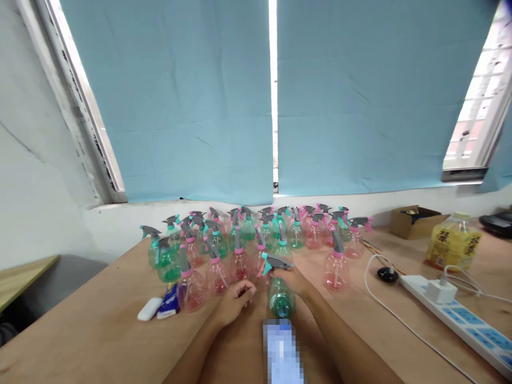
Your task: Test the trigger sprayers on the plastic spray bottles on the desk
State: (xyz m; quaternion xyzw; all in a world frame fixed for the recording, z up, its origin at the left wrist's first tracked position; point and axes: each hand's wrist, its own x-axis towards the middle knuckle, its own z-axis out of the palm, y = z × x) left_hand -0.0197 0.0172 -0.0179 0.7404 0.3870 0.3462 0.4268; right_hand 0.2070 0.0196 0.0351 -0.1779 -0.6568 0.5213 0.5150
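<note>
My right hand grips a green spray bottle around its neck, just under the grey and teal trigger head. The bottle is upright, its trigger pointing left. Beside it on the left, my left hand hovers low over the table with loosely curled fingers, a gap between thumb and fingers, and nothing visible in it. Closest to that hand stand a pink spray bottle and another pink spray bottle. A blurred-out phone-like screen is in front of the held bottle.
Several pink and green spray bottles crowd the back of the wooden table. A white case and blue packet lie left. On the right are a power strip, cable, black mouse-like object, yellow jug and cardboard box.
</note>
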